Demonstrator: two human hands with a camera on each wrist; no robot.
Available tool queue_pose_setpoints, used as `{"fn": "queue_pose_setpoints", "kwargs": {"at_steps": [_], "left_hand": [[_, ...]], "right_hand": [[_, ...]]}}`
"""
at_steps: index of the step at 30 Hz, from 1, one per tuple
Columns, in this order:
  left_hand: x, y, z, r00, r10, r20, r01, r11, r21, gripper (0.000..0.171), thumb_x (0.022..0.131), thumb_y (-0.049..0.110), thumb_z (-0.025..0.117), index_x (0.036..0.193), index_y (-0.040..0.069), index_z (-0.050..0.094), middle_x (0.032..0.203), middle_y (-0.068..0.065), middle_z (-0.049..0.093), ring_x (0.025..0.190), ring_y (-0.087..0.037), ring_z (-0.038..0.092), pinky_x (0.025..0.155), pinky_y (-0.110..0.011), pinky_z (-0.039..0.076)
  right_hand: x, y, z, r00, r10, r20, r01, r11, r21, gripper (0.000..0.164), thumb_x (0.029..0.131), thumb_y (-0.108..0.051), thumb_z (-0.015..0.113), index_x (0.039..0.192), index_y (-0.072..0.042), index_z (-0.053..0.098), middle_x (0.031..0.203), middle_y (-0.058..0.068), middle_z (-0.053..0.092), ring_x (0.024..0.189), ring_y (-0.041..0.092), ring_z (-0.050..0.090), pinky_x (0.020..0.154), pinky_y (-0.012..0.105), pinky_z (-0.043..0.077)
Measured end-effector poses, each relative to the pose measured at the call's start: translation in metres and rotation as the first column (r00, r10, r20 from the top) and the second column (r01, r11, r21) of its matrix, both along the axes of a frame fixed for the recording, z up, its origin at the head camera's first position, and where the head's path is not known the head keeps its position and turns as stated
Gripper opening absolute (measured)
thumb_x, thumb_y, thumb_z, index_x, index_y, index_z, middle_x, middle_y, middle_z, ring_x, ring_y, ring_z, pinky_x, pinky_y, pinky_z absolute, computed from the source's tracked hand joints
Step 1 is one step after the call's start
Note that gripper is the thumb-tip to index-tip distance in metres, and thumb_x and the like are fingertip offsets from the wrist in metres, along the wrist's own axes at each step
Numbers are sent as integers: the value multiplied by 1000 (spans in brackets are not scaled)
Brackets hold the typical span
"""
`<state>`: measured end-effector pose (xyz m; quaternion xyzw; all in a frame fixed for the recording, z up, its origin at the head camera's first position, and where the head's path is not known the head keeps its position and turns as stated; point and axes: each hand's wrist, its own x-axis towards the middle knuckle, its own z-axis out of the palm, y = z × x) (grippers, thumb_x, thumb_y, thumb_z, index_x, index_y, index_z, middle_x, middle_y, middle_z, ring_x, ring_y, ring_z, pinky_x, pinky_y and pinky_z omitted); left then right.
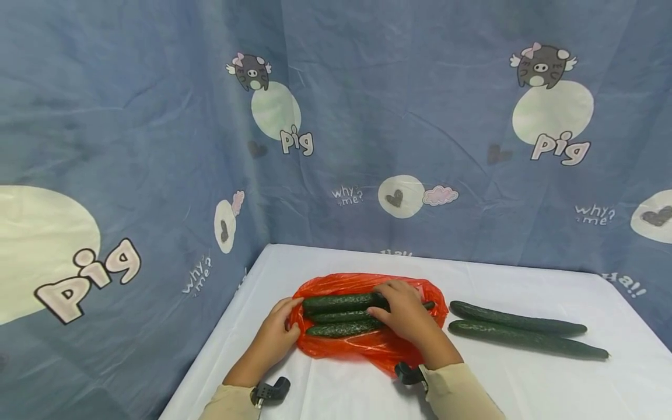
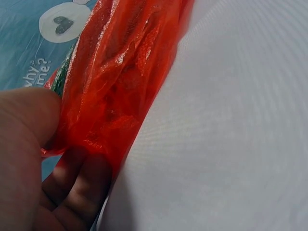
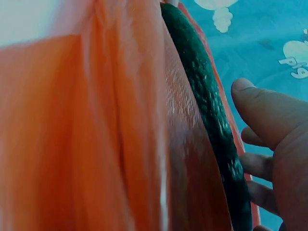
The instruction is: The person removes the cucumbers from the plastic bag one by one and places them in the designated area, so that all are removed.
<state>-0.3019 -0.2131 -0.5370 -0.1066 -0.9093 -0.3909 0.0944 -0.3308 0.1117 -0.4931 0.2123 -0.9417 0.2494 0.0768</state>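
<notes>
A red plastic bag (image 1: 346,349) lies on the table with its mouth spread, and several dark green cucumbers (image 1: 338,303) lie side by side in it. My left hand (image 1: 274,333) holds the bag's left end, thumb at the rim and curled fingers against the film, as the left wrist view shows. Over the right part of the cucumbers is my right hand (image 1: 408,310), thumb and fingers spread, the cucumbers' right ends partly hidden beneath it. In the right wrist view its thumb (image 3: 262,108) stands apart from the nearest cucumber (image 3: 211,106), with fingertips beside that cucumber.
Two more long cucumbers, a back one (image 1: 517,319) and a front one (image 1: 527,339), lie on the white tablecloth (image 1: 556,385) right of the bag. Blue printed curtains (image 1: 446,116) hang behind the table and at its left. Each wrist carries a small black device.
</notes>
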Motion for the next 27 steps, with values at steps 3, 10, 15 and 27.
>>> {"fn": "queue_pose_setpoints", "kwargs": {"at_steps": [3,10,15,27], "left_hand": [[1,0,-1,1000,-3,-5,3,1000,8,58,90,-3,64,147,6,58,150,-10,54,142,-31,52,116,-51,45],[-2,2,-1,1000,-15,-19,16,1000,12,58,90,-2,64,147,5,58,149,-11,55,140,-30,53,115,-50,46],[-3,2,0,999,-27,-28,27,1000,11,58,89,-3,64,146,5,58,149,-10,55,139,-29,54,114,-49,47],[0,-1,0,1000,-17,-21,18,1000,7,59,89,-3,63,147,6,58,150,-10,54,140,-29,53,114,-49,48]], "right_hand": [[-2,-6,-1,1000,6,11,-6,1000,9,52,93,-45,76,135,-16,68,140,7,64,137,34,53,114,68,35],[-6,-14,-7,1000,8,14,-8,1000,-1,50,93,-49,75,134,-20,69,137,3,64,134,29,54,115,68,31],[-6,-15,-13,1000,2,29,-2,1000,-12,57,93,-50,75,141,-22,64,145,2,61,141,30,49,123,67,20],[-6,-20,-24,998,-21,-58,22,1000,11,54,93,-43,77,142,-24,65,139,0,65,136,28,54,121,65,23]]}}
